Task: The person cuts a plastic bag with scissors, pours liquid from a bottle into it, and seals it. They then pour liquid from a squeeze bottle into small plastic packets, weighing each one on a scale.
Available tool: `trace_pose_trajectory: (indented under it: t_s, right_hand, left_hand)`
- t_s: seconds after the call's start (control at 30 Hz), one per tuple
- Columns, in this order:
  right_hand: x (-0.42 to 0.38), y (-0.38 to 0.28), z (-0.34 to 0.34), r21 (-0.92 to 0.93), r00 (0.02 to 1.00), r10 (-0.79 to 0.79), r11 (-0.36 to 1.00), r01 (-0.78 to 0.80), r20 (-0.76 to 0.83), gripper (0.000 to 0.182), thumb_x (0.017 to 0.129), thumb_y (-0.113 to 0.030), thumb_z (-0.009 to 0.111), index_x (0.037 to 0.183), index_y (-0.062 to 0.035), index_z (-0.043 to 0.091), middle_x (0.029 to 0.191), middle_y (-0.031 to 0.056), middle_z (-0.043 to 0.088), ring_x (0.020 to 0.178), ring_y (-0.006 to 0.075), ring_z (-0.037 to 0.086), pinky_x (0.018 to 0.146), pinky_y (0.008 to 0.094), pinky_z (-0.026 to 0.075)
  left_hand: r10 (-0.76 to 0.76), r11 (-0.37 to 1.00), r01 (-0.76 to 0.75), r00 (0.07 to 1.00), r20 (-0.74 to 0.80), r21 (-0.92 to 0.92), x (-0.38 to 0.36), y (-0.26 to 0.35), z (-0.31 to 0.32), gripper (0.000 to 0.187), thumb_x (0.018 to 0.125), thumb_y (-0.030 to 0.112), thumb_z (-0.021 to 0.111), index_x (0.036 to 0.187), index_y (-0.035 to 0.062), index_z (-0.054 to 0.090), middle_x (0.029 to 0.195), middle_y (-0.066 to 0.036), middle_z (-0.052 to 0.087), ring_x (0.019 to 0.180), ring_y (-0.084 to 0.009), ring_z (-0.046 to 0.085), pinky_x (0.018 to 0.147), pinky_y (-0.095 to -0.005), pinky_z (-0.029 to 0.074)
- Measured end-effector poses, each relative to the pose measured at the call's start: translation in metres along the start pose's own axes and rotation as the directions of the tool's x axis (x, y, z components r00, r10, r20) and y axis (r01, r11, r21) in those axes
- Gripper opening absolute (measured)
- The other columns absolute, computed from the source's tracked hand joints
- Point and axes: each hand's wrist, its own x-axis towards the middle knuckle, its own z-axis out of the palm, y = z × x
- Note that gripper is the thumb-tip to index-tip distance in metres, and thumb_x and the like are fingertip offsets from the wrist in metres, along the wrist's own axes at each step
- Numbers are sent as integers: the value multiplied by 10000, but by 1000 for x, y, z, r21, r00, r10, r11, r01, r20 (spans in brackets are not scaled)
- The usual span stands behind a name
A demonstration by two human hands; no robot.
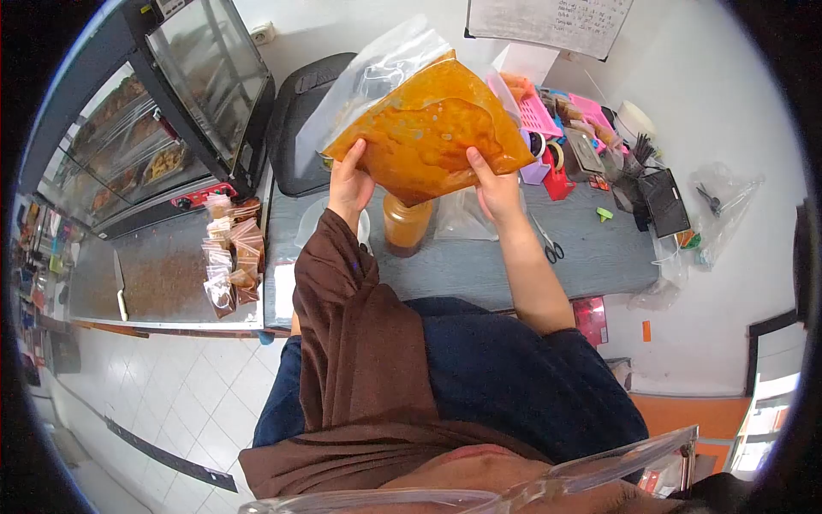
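A large plastic bag of orange-brown sauce [428, 124] is held up above the grey table by both hands. My left hand [349, 182] grips its lower left side, thumb on the front. On the lower right side, my right hand [497, 190] grips it the same way, its other fingers hidden behind. The bag's clear upper part [377, 73] folds away to the upper left. Below the bag's lower tip stands a jar with brown contents [406, 227], partly covered by the bag. A clear plastic bag [467, 216] lies on the table beside the jar.
Small filled packets [246, 248] lie left, near a knife [120, 287] and a glass display cabinet [163, 120]. A black tray [295, 146] is behind my left hand. Scissors [550, 244], a pink basket [535, 111], tape rolls and a black box [662, 203] are at right.
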Motion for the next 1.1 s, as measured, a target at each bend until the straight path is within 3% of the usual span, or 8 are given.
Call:
trace_pose_trajectory:
  t_s: [0.17,0.47,0.57,1.1]
  right_hand:
    - [0,-6,11,48,999,-14,999,15,-34,453,878,-139,660,1274,-25,471,1231,58,547,1137,176,507,994,325,385]
    - [4,-3,8,57,999,-20,998,22,-30,442,874,-107,658,1269,-30,475,1228,57,548,1137,177,510,992,328,390]
    - [5,-4,6,30,1000,-19,999,18,9,497,878,-56,631,1327,-65,418,1312,57,492,1221,202,461,1038,367,368]
    - [3,-5,7,33,999,-36,999,35,24,488,880,-57,628,1324,-75,425,1300,50,497,1215,195,464,1030,360,375]
  left_hand:
    - [-21,1000,21,1000,9,-1,0,1,-4,371,896,122,590,1256,86,508,1227,-32,569,1169,-195,507,1009,-384,379]
    - [-38,999,38,998,44,-5,-1,4,-3,367,899,136,585,1254,81,506,1229,-36,566,1168,-203,510,1006,-393,383]
    - [-19,1000,19,999,42,1,1,3,-7,366,898,131,587,1252,84,507,1232,-38,565,1171,-206,508,1007,-397,382]
    - [-20,1000,20,999,50,-8,1,3,-7,361,894,124,599,1243,91,514,1225,-29,566,1159,-196,511,993,-401,397]
